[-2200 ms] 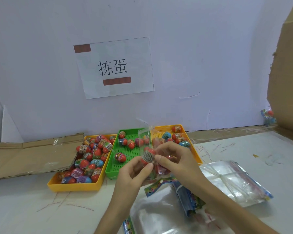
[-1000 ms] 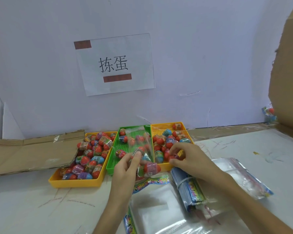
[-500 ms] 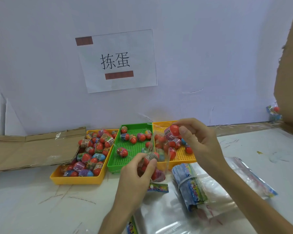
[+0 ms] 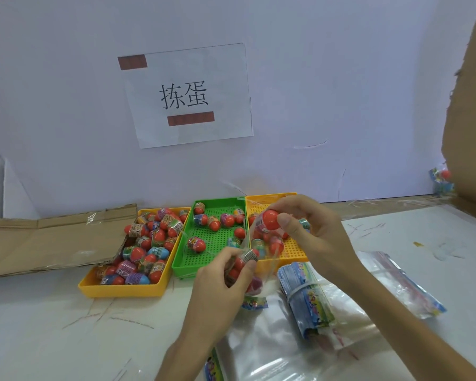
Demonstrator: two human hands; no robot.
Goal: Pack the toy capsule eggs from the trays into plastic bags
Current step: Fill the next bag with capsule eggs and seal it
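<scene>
**Egg at bag mouth, both hands busy**

Left hand [image 4: 220, 279]: fingers curled round the lower part of a clear plastic bag [image 4: 262, 272], held up above the bench [image 4: 52, 325] in front of the trays. Several eggs already sit inside this bag; a purple one [image 4: 254, 283] lies lowest, red ones above it.

Right hand [image 4: 313, 232]: thumb and fingers pinch a red egg [image 4: 270, 220] with a printed band, right at the upper opening of the bag. Cannot tell whether the egg is past the rim of the film.

Trays, side by side against the wall:
- left yellow tray [image 4: 121, 291], heaped with eggs in red, blue and purple.
- green tray [image 4: 183, 270], middle, a few scattered eggs, much bare grid.
- right yellow tray [image 4: 294, 250], partly hidden behind the hands and bag; some eggs visible through the film.

Near side of the bench: a rubber-banded bundle of printed bags [image 4: 308, 301] lying under the right forearm, on top of loose clear bags [image 4: 272, 347]. Another flat bag [image 4: 404, 284] lies to the right of it.

Surroundings: paper sign [image 4: 187, 94] taped to the wall; flattened cardboard [image 4: 52, 237] left of the trays; cardboard panel [image 4: 473, 105] at the right edge.
</scene>
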